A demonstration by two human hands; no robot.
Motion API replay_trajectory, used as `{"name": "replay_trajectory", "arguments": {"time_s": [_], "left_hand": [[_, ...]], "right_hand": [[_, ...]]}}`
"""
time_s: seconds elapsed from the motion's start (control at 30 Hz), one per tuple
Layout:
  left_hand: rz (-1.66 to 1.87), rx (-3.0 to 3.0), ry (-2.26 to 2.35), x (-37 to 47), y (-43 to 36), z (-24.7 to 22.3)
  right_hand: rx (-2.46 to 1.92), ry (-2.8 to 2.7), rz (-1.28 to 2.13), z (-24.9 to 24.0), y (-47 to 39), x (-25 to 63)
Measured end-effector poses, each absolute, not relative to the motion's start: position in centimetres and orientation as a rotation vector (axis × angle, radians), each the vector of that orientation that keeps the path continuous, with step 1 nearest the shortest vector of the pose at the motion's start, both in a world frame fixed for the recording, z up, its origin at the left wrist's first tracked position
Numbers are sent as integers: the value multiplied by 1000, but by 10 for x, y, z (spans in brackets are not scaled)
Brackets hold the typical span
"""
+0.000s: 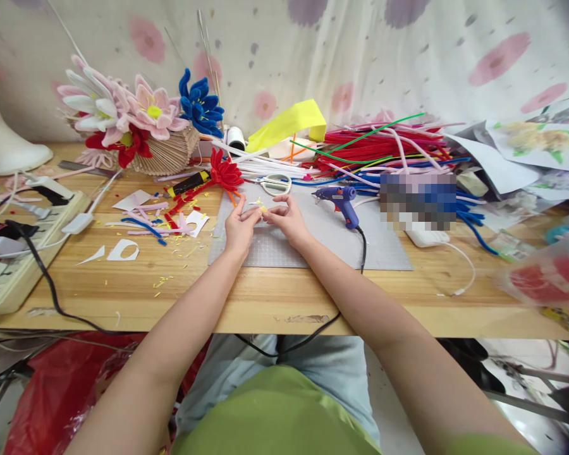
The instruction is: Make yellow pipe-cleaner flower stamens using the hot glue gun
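Centre of the frame: left hand (241, 226) and right hand (287, 220), each with its grip closed on a small yellow piece (262, 210), held above the grey mat (308, 243) on the worktop (171, 297). Right of centre: glue gun (341, 201). Just above the hands: scissors (275, 184) and red flower (225, 170).

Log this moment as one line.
left hand: on small yellow piece | right hand: same piece | glue gun: lying on mat
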State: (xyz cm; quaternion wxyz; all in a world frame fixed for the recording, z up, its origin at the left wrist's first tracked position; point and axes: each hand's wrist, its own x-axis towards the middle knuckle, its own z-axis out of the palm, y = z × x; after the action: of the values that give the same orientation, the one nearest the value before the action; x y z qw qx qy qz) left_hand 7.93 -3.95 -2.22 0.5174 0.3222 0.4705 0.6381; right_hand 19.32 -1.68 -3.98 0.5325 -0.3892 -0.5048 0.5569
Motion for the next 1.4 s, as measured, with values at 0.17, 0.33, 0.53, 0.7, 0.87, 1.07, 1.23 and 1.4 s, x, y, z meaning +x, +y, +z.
{"name": "replay_trajectory", "arguments": {"time_s": [0.17,0.33,0.53,0.7,0.87,1.07,1.23,1.4], "left_hand": [[1494,755,1103,79,-40,-19],[1499,731,1126,77,-37,-21],[1514,713,1160,75,-36,-24],[1510,708,1173,75,-35,-22],[1495,729,1168,76,-36,-22],[1513,733,1160,76,-35,-24],[1520,769,1139,76,-36,-26],[1472,764,1124,74,-37,-19]], "right_hand": [[-924,-1155,1354,-37,-16,195],[-917,-1164,1346,-36,-17,194],[-889,-1228,1375,-34,-20,195],[-879,-1231,1382,-32,-22,196],[-890,-1236,1390,-32,-22,197],[-885,-1250,1386,-33,-21,197],[-908,-1249,1369,-37,-18,196],[-924,-1315,1275,-38,-16,199]]}}
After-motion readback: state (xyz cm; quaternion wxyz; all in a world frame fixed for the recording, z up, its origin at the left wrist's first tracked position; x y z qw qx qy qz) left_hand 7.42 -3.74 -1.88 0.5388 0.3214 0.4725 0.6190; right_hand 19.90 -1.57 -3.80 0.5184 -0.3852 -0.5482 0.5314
